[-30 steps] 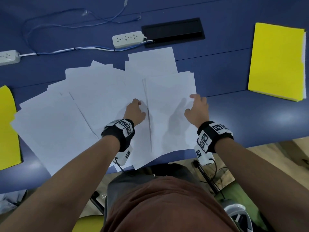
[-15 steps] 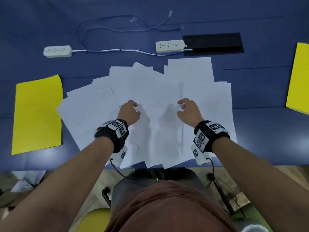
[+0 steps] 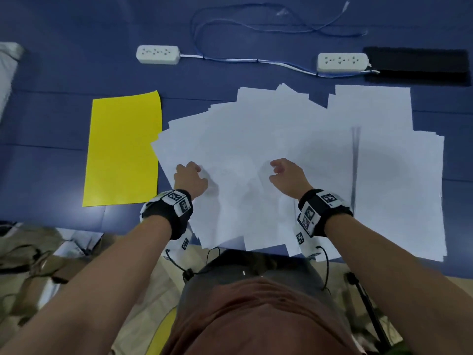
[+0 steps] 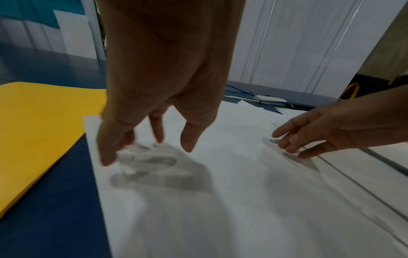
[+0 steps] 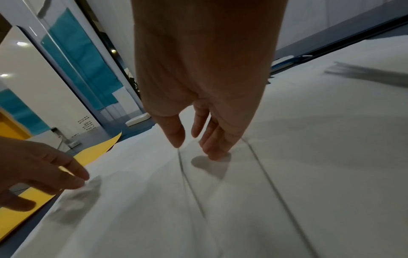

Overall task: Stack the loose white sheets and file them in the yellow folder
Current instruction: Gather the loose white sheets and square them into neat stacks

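Observation:
Several loose white sheets (image 3: pixel 294 129) lie fanned out and overlapping on the blue table (image 3: pixel 64 73), some hanging over its near edge. A yellow folder (image 3: pixel 122 149) lies flat just left of the spread. My left hand (image 3: pixel 194 170) hovers over the left sheets, near their edge by the folder (image 4: pixel 39 131). Its fingers (image 4: pixel 106 153) hang fairly straight, tips close to the paper (image 4: pixel 220 200). My right hand (image 3: pixel 277 170) is over the middle of the spread. Its fingertips (image 5: pixel 212 155) touch a sheet (image 5: pixel 309 157) beside an overlapping edge. Neither hand holds anything.
Two white power strips (image 3: pixel 157 54) (image 3: pixel 342 62) joined by a cable lie behind the sheets, with a loose blue cable (image 3: pixel 256 26) further back. A black panel (image 3: pixel 417 69) sits at the back right. Cables and clutter lie on the floor (image 3: pixel 51 252) below the table's near edge.
The head view has swung left, so the left yellow folder is fully in view and the right one is out of frame. Both hands have moved left across the sheets.

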